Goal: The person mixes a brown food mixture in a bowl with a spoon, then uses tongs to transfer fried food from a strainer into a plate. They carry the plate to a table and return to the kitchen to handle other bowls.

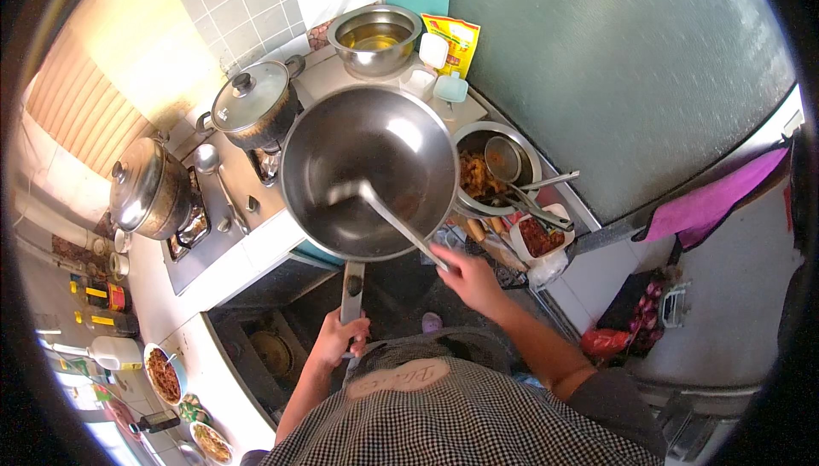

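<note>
My left hand (pixel 343 337) is closed around the long handle of a large metal wok (pixel 409 172), which is tilted up before me above the counter's edge. My right hand (pixel 466 276) grips the handle of a metal spatula (pixel 400 223). The spatula's head is blurred and lies over the wok's inner surface, left of its middle. Nothing but a dark sheen and bright reflections shows inside the wok. Right of the wok, a steel pot (pixel 530 146) holds brown food and a ladle.
Two lidded pots (pixel 255 96) (pixel 150 190) stand on the gas hob at the left. A steel bowl of yellowish liquid (pixel 375 62) is behind the wok, near seasoning boxes (pixel 451 87). A white container of red food (pixel 516 236) stands right. Bowls of food (pixel 148 363) line the left counter.
</note>
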Available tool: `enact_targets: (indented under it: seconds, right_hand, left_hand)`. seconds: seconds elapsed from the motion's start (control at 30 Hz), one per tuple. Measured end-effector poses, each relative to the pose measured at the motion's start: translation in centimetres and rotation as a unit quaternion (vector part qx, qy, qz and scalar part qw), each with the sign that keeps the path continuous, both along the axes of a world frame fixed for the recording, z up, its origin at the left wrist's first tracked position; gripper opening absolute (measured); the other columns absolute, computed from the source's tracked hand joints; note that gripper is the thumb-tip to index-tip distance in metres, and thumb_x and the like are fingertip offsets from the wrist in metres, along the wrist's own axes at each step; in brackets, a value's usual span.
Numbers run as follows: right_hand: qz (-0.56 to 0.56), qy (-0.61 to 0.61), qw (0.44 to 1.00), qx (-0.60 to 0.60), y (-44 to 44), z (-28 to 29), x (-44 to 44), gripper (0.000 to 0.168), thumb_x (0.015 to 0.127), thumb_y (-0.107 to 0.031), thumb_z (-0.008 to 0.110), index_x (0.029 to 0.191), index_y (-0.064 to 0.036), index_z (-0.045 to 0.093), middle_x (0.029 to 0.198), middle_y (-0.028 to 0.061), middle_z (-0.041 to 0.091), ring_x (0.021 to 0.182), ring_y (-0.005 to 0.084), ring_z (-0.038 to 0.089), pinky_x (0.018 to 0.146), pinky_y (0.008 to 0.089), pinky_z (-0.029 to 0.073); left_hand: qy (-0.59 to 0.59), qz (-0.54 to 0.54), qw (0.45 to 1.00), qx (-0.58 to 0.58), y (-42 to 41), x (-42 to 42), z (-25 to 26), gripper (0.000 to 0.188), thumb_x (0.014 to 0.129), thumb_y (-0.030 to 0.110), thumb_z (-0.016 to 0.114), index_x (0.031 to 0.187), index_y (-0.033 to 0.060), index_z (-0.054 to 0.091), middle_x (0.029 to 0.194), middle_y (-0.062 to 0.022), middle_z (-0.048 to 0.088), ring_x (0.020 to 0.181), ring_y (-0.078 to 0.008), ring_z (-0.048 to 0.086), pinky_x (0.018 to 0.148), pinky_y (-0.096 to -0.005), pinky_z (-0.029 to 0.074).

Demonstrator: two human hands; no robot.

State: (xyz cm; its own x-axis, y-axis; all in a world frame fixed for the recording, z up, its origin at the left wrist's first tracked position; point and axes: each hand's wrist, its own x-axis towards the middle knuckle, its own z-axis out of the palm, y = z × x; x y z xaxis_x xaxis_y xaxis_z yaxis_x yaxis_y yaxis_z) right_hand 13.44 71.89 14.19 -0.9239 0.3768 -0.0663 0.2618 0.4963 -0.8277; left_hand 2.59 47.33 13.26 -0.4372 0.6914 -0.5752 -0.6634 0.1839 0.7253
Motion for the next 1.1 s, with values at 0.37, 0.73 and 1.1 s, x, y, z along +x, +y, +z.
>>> enact_targets:
  seconds: [0.37, 0.73, 1.1]
  right_hand:
    - [0.002, 0.062, 0.998, 0.004, -0.9, -2.0, -4.2, 0.045, 0.078, -0.01, 0.06, 0.121, -0.014, 0.048, 0.059, 0.0087, 0.051, 0.047, 0.0143, 0.044, 0.046, 0.0288, 0.036]
    - [-0.05, -0.007, 0.93, -0.363, -0.1, -2.2, -2.6, 0.044, 0.087, -0.012, 0.047, 0.129, -0.009, 0.035, 0.071, 0.0042, 0.056, 0.044, 0.0019, 0.037, 0.038, 0.0155, 0.028]
    - [-0.084, 0.043, 0.686, -0.722, 5.3, -5.7, -14.2, 0.014, 0.092, -0.019, 0.038, 0.099, -0.007, 0.04, 0.088, 0.0188, 0.057, 0.051, 0.0067, 0.043, 0.041, 0.0168, 0.034]
  left_hand:
    - [0.012, 0.039, 0.996, -0.081, -5.1, 2.6, -0.1, 0.015, 0.074, 0.005, 0.054, 0.066, 0.0024, 0.041, 0.051, -0.0043, 0.043, 0.037, -0.0123, 0.04, 0.037, -0.0257, 0.034]
    - [-0.018, 0.029, 0.999, 0.017, 1.8, -1.7, -1.7, 0.013, 0.078, 0.01, 0.054, 0.073, 0.0031, 0.044, 0.054, -0.0025, 0.042, 0.037, -0.0103, 0.039, 0.036, -0.0246, 0.034]
    - [-0.088, 0.066, 0.99, 0.09, 11.8, -6.4, -6.0, 0.014, 0.08, 0.012, 0.053, 0.077, 0.006, 0.041, 0.06, -0.0017, 0.042, 0.042, -0.0085, 0.037, 0.039, -0.0243, 0.033]
